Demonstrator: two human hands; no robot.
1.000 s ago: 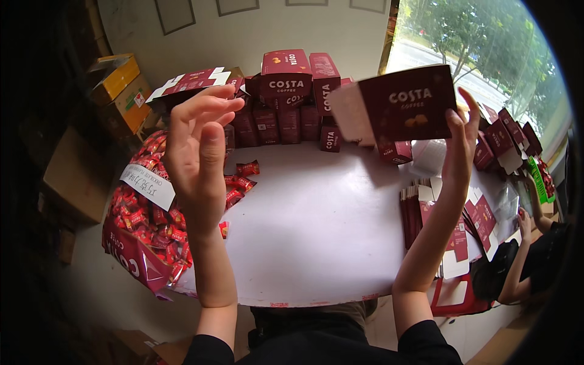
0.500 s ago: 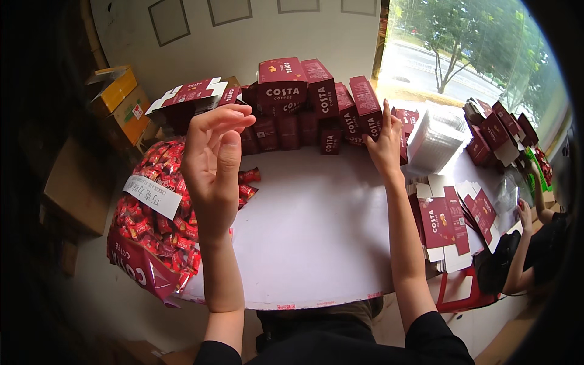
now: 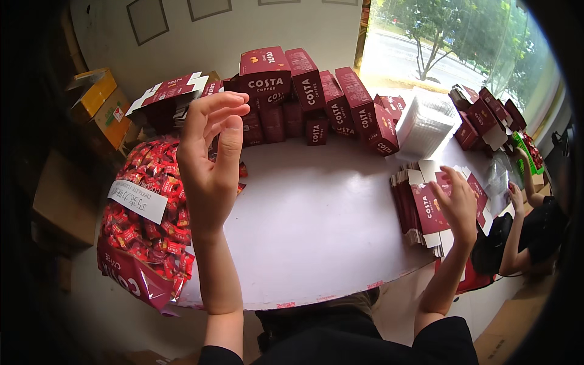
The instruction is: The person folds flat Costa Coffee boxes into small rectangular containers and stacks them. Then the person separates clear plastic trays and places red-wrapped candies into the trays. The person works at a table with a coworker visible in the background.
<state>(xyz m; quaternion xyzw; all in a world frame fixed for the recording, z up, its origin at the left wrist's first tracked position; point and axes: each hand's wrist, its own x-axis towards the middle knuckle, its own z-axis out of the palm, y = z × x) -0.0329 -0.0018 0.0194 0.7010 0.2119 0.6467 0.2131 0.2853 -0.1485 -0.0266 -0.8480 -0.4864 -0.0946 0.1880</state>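
Note:
My left hand [image 3: 211,155] is raised over the left side of the table, palm turned inward, its fingers curved but apart with nothing in them. Behind and beside it lies a big clear bag of red-wrapped sweets [image 3: 137,234], with a white label across it. A few loose sweets [image 3: 243,170] show just right of that hand. My right hand [image 3: 457,204] hovers with spread fingers over a stack of flat maroon cartons [image 3: 424,204] at the right edge; whether a fingertip touches the top carton I cannot tell.
Folded maroon boxes [image 3: 265,82] stand in a stacked row along the back. Right of them rise nested clear plastic trays [image 3: 427,125]. More flat cartons [image 3: 167,94] lie back left. Beyond the right edge, another person's hand [image 3: 516,198] works near a green basket [image 3: 530,155].
My right hand has left the boxes at the back and come nearer and right, over the flat cartons. A box at the row's right end now stands tilted. The left hand keeps its pose.

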